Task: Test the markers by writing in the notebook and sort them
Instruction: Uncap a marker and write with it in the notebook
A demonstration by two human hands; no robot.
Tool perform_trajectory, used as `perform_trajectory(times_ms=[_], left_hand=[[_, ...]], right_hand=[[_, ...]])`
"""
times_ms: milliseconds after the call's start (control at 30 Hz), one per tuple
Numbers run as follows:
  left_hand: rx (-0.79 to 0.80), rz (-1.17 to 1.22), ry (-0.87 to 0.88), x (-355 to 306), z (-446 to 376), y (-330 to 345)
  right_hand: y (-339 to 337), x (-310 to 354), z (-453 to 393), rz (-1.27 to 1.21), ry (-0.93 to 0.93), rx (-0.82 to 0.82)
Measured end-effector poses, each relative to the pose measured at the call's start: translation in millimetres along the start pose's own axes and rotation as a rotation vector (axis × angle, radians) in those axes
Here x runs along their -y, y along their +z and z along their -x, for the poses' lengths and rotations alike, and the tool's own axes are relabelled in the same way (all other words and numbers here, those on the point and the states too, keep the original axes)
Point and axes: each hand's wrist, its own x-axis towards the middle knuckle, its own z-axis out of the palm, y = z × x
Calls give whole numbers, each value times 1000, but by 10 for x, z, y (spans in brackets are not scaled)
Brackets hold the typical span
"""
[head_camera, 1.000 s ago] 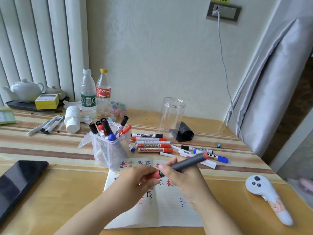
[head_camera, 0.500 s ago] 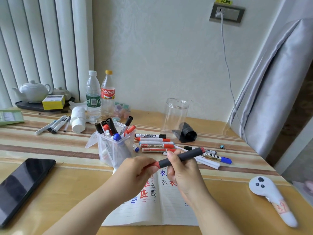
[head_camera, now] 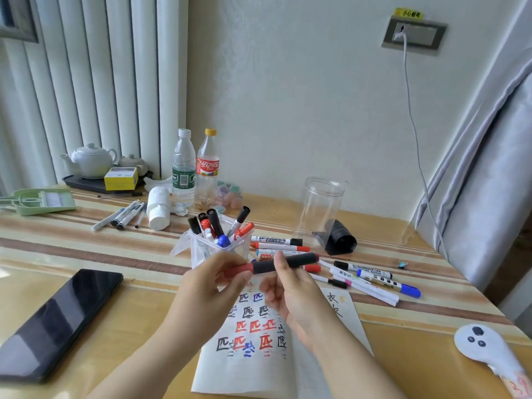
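1. The left hand (head_camera: pixel 213 286) pinches the red cap end of a dark-barrelled marker (head_camera: pixel 276 264), thumb and fingers curled round it. The right hand (head_camera: pixel 290 289) grips the barrel near its middle, so the marker lies almost level in the air between both hands.
2. I judge this two-handed hold is for the cap, either seating it or pulling it off; which of the two cannot be told.
3. The marker hangs above the far edge of the open notebook (head_camera: pixel 253 367), which lies at 6 o'clock from it, its page already covered in red, black and blue test characters. That nearness keeps writing a short move away.
4. A clear plastic bin (head_camera: pixel 201 250), just behind the left hand at 12 o'clock, holds upright markers, probably one sorted group.
5. Loose markers (head_camera: pixel 371 279) lie flat on the table (head_camera: pixel 138 306) at 3 o'clock of the hands, probably untested or a second group.
6. An empty clear jar (head_camera: pixel 321 208) stands at 1 o'clock, possibly another sorting place.
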Motion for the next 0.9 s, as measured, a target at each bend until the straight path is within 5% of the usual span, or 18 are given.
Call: perform_trajectory(times_ms=[267,700,900], left_hand=[[-327,-230,161,-253,-558,-730],[-140,-565,76,-30,-1097,-567],[-89,-685,193,-105,-1138,-612]], right_hand=[[-16,273,-155,389,-159,-34],[-460,319,-222,725,-194,-179],[-749,230,-165,762,-171,-218]])
